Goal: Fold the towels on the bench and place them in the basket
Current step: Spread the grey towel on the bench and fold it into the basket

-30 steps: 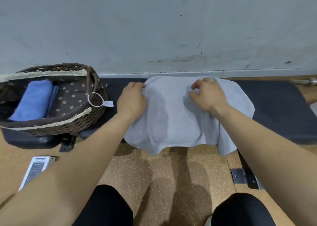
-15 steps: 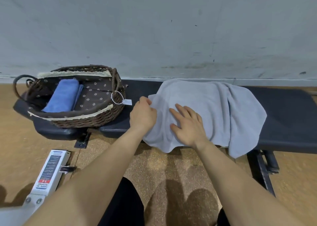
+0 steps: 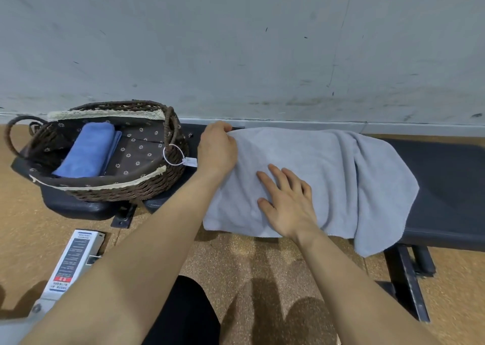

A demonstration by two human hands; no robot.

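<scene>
1. The grey towel (image 3: 328, 177) lies across the middle of the bench (image 3: 446, 187), long axis along it, its front edge and right end drooping over the bench's front edge.
2. The left hand (image 3: 217, 150) grips its far-left corner; the right hand (image 3: 288, 203) presses flat, fingers spread.
3. The basket (image 3: 118, 190) sits at the bench's left end, holding a folded blue towel (image 3: 86, 150).
4. Dark padding shows right of the towel.
</scene>
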